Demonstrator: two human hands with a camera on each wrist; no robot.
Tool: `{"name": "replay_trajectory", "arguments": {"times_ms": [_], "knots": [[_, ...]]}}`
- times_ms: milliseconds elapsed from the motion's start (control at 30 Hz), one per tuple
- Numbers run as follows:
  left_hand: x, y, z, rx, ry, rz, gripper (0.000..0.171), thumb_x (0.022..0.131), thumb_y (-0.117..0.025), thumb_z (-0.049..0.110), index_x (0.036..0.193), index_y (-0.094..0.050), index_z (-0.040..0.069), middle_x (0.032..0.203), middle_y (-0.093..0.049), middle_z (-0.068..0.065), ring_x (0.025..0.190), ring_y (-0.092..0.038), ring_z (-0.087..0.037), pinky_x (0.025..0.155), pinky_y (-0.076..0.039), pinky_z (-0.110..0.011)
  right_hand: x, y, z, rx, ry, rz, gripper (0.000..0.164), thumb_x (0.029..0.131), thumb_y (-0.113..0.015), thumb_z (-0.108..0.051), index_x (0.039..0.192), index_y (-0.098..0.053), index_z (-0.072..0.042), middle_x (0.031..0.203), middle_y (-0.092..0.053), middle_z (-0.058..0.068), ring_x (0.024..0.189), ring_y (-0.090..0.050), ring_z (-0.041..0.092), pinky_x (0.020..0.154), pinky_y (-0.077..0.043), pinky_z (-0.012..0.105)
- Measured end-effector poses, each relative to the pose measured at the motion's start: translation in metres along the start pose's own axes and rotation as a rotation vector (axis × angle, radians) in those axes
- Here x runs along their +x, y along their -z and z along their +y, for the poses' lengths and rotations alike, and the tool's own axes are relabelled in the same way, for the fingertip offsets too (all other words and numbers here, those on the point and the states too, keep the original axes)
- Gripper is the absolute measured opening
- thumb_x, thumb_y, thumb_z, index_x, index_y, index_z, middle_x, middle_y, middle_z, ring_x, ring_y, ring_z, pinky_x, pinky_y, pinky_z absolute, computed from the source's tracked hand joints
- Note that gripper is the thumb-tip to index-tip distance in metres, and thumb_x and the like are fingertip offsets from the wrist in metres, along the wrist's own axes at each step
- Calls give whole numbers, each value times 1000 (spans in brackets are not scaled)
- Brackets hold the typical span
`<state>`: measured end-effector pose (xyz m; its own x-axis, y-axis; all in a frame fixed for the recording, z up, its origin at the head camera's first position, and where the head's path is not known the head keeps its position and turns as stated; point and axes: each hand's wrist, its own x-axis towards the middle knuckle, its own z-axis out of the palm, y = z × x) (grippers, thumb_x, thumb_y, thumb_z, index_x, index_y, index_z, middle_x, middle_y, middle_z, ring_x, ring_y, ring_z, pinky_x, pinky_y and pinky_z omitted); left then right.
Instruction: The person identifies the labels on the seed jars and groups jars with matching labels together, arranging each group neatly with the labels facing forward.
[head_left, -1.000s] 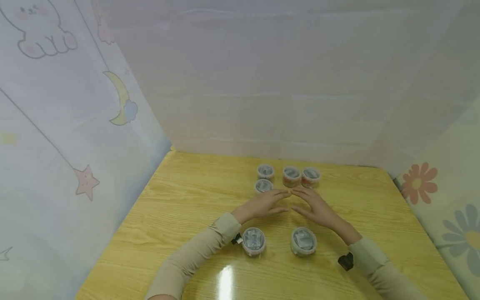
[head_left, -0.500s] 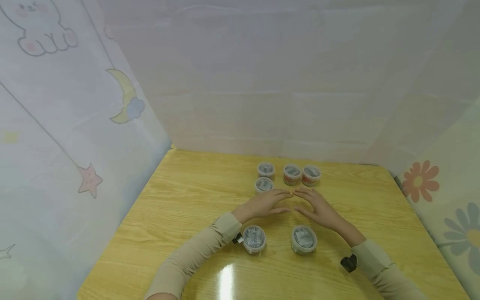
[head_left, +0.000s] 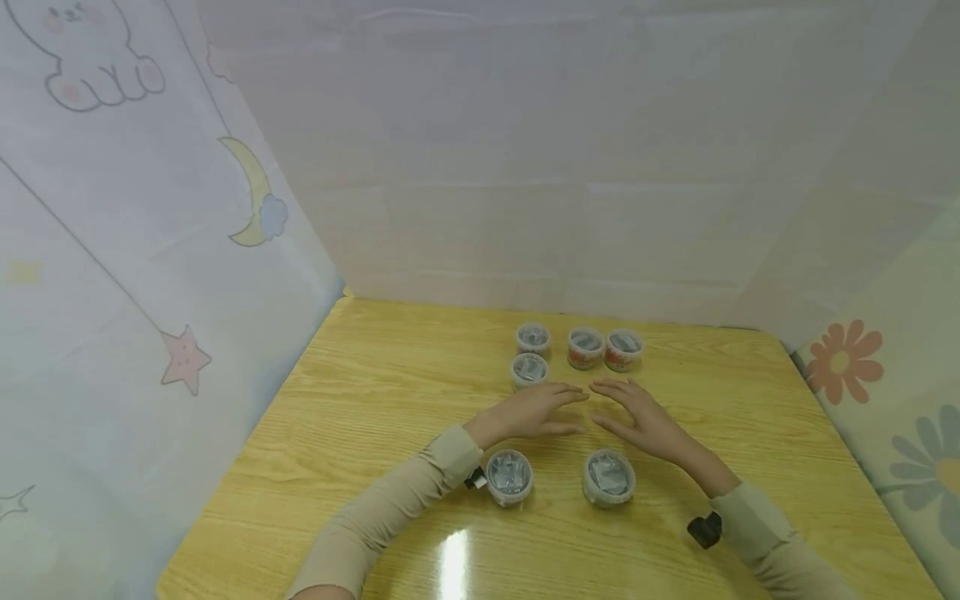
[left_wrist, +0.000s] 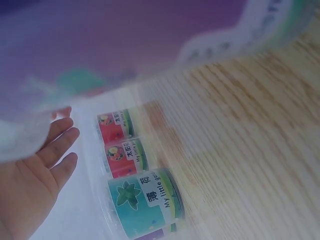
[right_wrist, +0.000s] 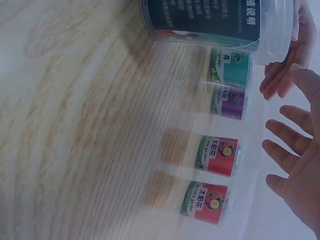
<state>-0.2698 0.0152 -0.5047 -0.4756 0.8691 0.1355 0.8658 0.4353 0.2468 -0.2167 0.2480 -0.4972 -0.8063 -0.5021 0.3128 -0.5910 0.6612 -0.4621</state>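
The teal-labelled tub (head_left: 529, 369) stands upright at twelve o'clock from the nearer left hand (head_left: 528, 412), ten o'clock from the right hand (head_left: 645, 422), both relaxed and empty.

Six round plastic tubs stand upright on the table (head_left: 337, 400), grey packets visible at their tops. Nearest: a purple-labelled tub (head_left: 509, 478) at left, and, well apart at right, a tub with a dark text panel (head_left: 608, 478). Farther back, a teal-labelled mint tub (head_left: 529, 369) stands before a second purple-labelled tub (head_left: 533, 337); two red-labelled flower tubs (head_left: 585, 347) stand side by side to their right.
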Motion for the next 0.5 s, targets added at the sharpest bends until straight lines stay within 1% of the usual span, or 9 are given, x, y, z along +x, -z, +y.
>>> {"name": "replay_trajectory", "arguments": {"times_ms": [100,267,333,500], "knots": [[-1,1,1,7,-8,-12,66,90,-45,58,142,-38,18,144,-41,-1,130,-41,-15,107,-36,-28,-2,1,0,7,-9,-8,54,85,-68,-26,132,-50,-5,134,-50,12,125,-43,34,106,-19,65],[-2,2,3,7,-16,-30,69,89,-41,62,142,-37,18,144,-40,-1,130,-41,-15,107,-36,-28,-5,5,-3,19,-15,-17,57,86,-68,-28,134,-47,-5,136,-47,14,125,-41,35,99,-35,61],[-3,3,5,7,-17,-41,70,89,-40,63,142,-37,18,145,-40,-1,130,-40,-15,106,-37,-29,-7,7,-4,29,-21,-26,58,86,-67,-29,135,-46,-6,137,-46,14,126,-41,36,95,-39,60],[-6,4,10,-16,-24,-77,70,89,-41,62,143,-35,18,146,-37,-1,132,-38,-15,106,-37,-30,-12,8,-4,46,-40,-54,61,86,-67,-32,137,-44,-7,138,-44,13,127,-38,38,94,-38,63]]}}
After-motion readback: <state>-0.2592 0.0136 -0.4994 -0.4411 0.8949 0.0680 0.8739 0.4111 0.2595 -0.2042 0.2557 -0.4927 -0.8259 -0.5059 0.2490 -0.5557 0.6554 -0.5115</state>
